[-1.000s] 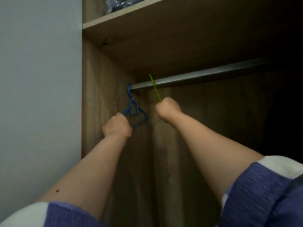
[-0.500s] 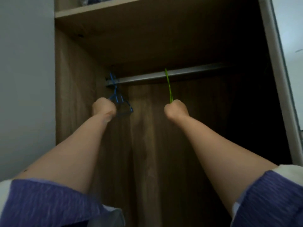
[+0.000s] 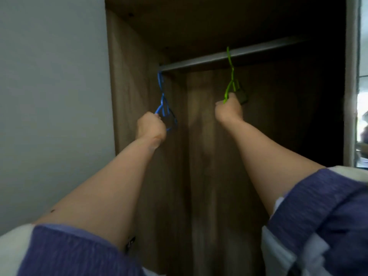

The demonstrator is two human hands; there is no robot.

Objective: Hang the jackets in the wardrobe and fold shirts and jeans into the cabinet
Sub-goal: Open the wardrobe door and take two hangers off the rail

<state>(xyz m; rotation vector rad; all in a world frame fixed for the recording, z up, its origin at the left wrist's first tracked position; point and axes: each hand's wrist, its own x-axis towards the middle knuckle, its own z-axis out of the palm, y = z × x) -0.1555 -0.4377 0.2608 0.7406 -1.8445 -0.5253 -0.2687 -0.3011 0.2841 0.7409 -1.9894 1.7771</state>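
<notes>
Inside the wooden wardrobe (image 3: 139, 56) a grey metal rail (image 3: 258, 49) runs across near the top. A blue hanger (image 3: 162, 100) hangs at the rail's left end, hook close to the side wall. My left hand (image 3: 150, 127) is closed around its lower left part. A green hanger (image 3: 231, 76) hooks over the rail further right. My right hand (image 3: 229, 110) grips its bottom. Both hangers carry no clothing. No jackets, shirts or jeans are in view.
A plain grey wall (image 3: 51, 96) stands left of the wardrobe. The wardrobe's right frame (image 3: 349, 86) is a pale upright, with a bright strip of room beyond it. The interior to the right of the green hanger is dark.
My right hand has slid the green hanger to the right along the rail, away from the blue one. The view has dropped, so the upper shelf is out of sight.
</notes>
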